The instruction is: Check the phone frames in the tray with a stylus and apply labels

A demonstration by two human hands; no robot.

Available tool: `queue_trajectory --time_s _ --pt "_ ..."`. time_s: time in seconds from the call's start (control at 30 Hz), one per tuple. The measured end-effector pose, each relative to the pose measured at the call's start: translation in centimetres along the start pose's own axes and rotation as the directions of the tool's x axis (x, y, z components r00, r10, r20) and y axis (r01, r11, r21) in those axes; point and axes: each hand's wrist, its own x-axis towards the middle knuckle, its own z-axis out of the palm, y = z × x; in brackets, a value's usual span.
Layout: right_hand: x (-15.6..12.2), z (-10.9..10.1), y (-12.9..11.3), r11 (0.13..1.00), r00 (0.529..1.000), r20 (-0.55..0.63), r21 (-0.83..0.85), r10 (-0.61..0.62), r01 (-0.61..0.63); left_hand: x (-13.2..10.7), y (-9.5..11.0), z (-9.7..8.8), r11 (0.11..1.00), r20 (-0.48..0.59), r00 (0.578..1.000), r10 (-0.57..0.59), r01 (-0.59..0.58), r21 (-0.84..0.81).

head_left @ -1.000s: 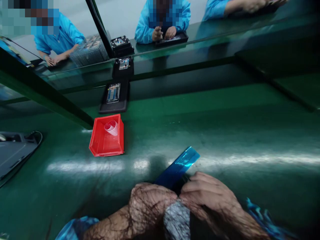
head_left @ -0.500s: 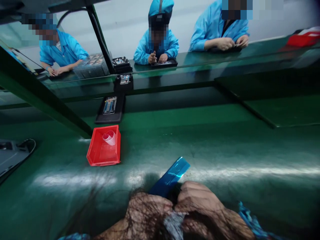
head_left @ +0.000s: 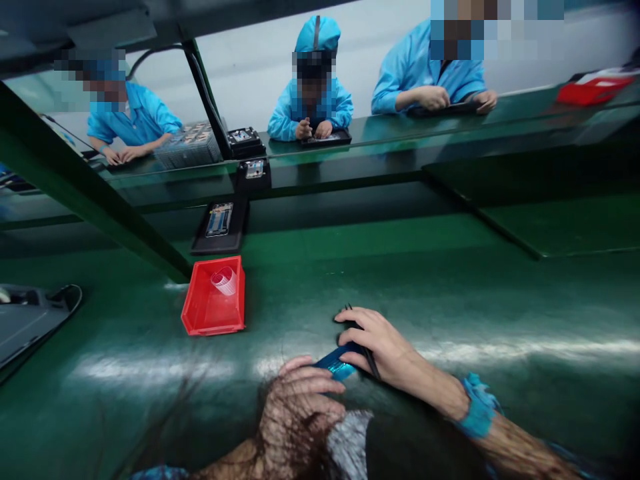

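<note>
Two hands of mine meet at one blue strip (head_left: 334, 365), low in the middle of the frame. My left hand (head_left: 300, 399) lies over its left end, fingers long and nearly together; the thumb is hidden, so I cannot tell whether it pinches. My right hand (head_left: 344, 340) seems to have the other end between thumb and forefinger, its remaining fingers half spread, a slim black tool (head_left: 373, 367) lying beneath them. Whether the strip touches the table (head_left: 450, 293) I cannot tell. I read this step as steadying the strip between both hands; the next move, I judge, calls for a light grip and keeping the tool off the strip. Left of centre sits a red bin (head_left: 217, 317) with a pale mesh roll (head_left: 226, 283) inside. Just above it, a black tray (head_left: 213, 246) carries a phone part (head_left: 219, 219). At upper left, a grey crate (head_left: 190, 156) holds many small pieces, too small to name.
</note>
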Motion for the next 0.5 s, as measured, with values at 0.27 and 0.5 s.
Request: queue_trajectory --time_s 0.27,0.5 --pt "0.4 -3.1 -1.5 0.984 0.998 0.061 0.18 0.0 -0.011 0.6 -0.4 -0.5 0.988 -0.07 0.991 -0.111 0.118 0.1" --pt "-0.1 -4.4 -3.2 0.953 0.987 0.156 0.294 0.03 -0.076 0.5 -0.7 -0.3 0.983 -0.029 0.987 -0.157 0.154 -0.098"
